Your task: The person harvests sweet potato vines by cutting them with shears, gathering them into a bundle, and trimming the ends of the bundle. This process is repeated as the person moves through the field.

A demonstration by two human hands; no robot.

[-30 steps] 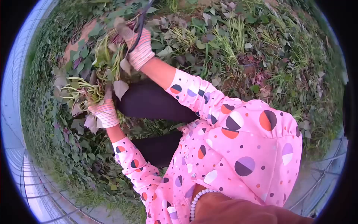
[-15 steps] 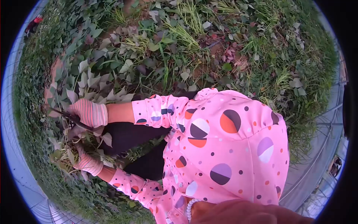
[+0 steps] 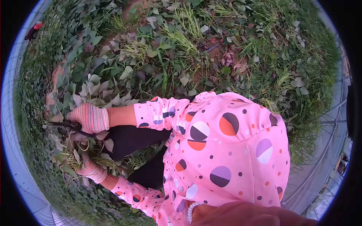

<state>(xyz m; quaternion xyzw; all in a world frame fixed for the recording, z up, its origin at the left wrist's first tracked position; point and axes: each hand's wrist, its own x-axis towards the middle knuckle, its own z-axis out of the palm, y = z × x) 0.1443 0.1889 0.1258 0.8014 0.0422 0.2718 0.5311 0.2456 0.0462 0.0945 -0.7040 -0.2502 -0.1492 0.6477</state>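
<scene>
Toward the left of the head view, my right hand [image 3: 89,117], in a striped knit glove, is closed around a dark, slim, slightly curved tool [image 3: 87,133]. Both ends stick out past the fingers; its exact kind is hard to make out. Just below it in the picture, my left hand [image 3: 92,169], gloved alike, grips a bunch of leafy vine stems [image 3: 69,160]. Leaves partly cover the left fingers. More broad, pointed vine leaves [image 3: 94,88] lie beside the right hand.
Dense vines [image 3: 81,41] and grass cover the ground, with bundles of pale cut stems [image 3: 188,20] lying on it. Bare soil [image 3: 134,9] shows in patches. A person [image 3: 34,31] in red headwear is far off. Grey sheeting [image 3: 316,165] borders the right side.
The dark tool has turned to lie flatter across the picture, its outer end now lower. My left hand has shifted slightly down and right, still gripping the stems.
</scene>
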